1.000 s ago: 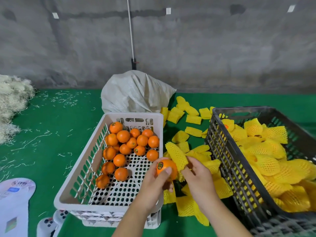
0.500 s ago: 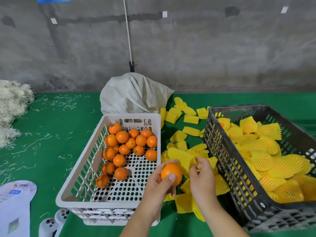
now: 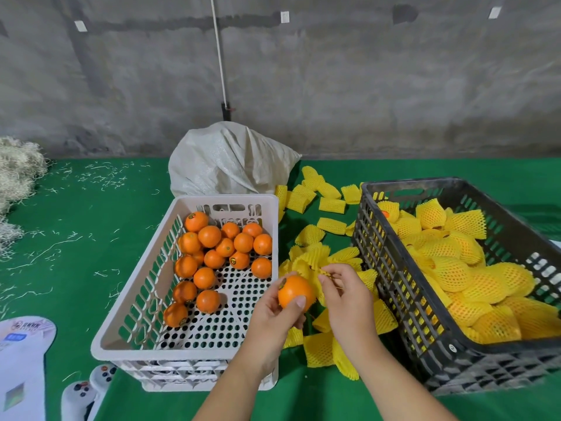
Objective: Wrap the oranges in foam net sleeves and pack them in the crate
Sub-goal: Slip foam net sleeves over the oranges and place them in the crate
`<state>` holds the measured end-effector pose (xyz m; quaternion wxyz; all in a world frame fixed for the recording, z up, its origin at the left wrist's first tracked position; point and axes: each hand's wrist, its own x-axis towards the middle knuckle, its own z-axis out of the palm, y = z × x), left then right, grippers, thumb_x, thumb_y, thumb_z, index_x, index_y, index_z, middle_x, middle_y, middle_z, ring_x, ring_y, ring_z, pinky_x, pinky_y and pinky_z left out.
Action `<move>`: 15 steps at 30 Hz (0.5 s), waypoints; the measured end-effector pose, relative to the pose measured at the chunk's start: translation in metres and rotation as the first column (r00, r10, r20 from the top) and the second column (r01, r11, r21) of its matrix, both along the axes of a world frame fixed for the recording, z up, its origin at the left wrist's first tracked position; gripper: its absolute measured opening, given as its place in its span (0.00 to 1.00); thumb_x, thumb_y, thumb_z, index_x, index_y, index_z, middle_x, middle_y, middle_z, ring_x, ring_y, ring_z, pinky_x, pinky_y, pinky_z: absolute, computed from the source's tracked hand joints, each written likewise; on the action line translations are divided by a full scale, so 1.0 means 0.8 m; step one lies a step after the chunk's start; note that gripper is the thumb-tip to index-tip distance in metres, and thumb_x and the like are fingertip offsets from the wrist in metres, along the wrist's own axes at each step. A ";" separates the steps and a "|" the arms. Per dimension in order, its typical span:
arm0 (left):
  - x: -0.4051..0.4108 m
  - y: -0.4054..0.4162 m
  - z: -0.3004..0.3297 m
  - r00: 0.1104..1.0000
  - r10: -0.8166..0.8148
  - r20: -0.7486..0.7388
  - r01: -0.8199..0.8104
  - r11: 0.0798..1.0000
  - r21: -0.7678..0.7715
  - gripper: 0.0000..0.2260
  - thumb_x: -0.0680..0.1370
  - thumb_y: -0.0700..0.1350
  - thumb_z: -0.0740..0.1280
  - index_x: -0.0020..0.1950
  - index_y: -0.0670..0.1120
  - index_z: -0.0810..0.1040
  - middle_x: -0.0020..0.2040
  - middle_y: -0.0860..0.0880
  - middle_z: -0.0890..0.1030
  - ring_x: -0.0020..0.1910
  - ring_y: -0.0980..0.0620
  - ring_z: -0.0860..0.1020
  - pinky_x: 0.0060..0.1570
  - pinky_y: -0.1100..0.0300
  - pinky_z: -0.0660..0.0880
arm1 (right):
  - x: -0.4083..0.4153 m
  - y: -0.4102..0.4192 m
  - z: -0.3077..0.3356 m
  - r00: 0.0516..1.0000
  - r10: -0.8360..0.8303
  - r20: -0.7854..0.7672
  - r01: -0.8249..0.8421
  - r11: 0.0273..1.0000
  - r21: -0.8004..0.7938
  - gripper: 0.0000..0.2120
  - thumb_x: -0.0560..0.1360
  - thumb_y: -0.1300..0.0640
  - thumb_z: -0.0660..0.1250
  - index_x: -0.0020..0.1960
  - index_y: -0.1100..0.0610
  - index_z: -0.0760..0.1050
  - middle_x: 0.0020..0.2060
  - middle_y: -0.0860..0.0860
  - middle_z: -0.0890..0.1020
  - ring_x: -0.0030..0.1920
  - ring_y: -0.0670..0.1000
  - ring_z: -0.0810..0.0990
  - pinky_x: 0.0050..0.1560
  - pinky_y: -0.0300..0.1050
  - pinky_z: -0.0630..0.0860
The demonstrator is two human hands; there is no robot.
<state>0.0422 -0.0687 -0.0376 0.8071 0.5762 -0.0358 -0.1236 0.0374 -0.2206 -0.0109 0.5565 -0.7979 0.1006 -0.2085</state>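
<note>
My left hand (image 3: 277, 319) grips a bare orange (image 3: 295, 291) between thumb and fingers, just right of the white crate (image 3: 121, 344). My right hand (image 3: 346, 296) pinches a yellow foam net sleeve (image 3: 312, 262) beside the orange, its open end touching the fruit. Several unwrapped oranges (image 3: 212, 247) lie in the white crate. The black crate (image 3: 394, 268) on the right holds several oranges wrapped in yellow sleeves (image 3: 473, 284). Loose sleeves (image 3: 321, 347) lie on the green surface between the crates.
A tied white sack (image 3: 227, 161) sits behind the white crate. More flat sleeves (image 3: 331, 205) are scattered at the back. Pale straw (image 3: 15, 177) is heaped far left. A white printed card (image 3: 21, 360) and a white controller (image 3: 88, 387) lie at lower left.
The orange and both hands dropped slightly lower and to the right. The sleeve, held up high beside the orange before, now sits lower against the fruit's right side.
</note>
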 end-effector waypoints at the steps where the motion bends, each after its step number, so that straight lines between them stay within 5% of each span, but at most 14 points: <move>1: 0.001 -0.001 0.000 0.999 0.042 -0.002 -0.042 0.999 -0.006 0.26 0.70 0.55 0.80 0.67 0.62 0.79 0.55 0.44 0.81 0.42 0.49 0.80 0.45 0.57 0.79 | -0.003 0.000 0.002 1.000 0.020 0.020 -0.020 0.999 0.033 0.10 0.80 0.60 0.69 0.54 0.45 0.78 0.46 0.40 0.84 0.51 0.42 0.82 0.50 0.44 0.81; 4: 0.002 0.000 -0.002 0.996 0.084 -0.020 -0.084 0.996 -0.039 0.33 0.72 0.51 0.79 0.71 0.69 0.67 0.61 0.39 0.81 0.55 0.44 0.83 0.55 0.49 0.81 | -0.016 0.010 0.004 0.989 0.145 0.025 -0.144 0.989 -0.040 0.17 0.80 0.61 0.69 0.65 0.44 0.77 0.52 0.35 0.82 0.56 0.40 0.81 0.54 0.36 0.79; 8: 0.006 0.008 0.001 0.995 -0.088 -0.052 0.080 0.985 -0.153 0.38 0.76 0.39 0.68 0.79 0.66 0.58 0.63 0.39 0.83 0.63 0.37 0.81 0.65 0.46 0.79 | -0.027 0.023 -0.005 0.982 0.165 0.097 -0.127 0.941 -0.313 0.14 0.80 0.63 0.69 0.62 0.50 0.82 0.54 0.39 0.78 0.56 0.40 0.78 0.54 0.39 0.79; 11: 0.006 0.004 0.004 0.985 -0.171 0.030 0.170 0.985 0.030 0.30 0.85 0.43 0.64 0.83 0.58 0.56 0.67 0.41 0.82 0.66 0.38 0.81 0.68 0.44 0.78 | -0.020 0.009 0.000 0.990 0.114 0.080 -0.091 0.966 -0.242 0.12 0.81 0.64 0.66 0.60 0.53 0.81 0.54 0.39 0.77 0.50 0.44 0.81 0.49 0.40 0.81; 15: -0.004 -0.002 0.001 0.983 -0.157 0.100 0.142 0.980 0.140 0.33 0.84 0.48 0.69 0.85 0.57 0.56 0.62 0.42 0.84 0.60 0.42 0.84 0.63 0.46 0.81 | -0.024 -0.001 0.011 0.986 0.129 0.107 -0.091 0.948 -0.306 0.12 0.81 0.67 0.65 0.57 0.54 0.80 0.52 0.43 0.78 0.48 0.34 0.78 0.40 0.24 0.72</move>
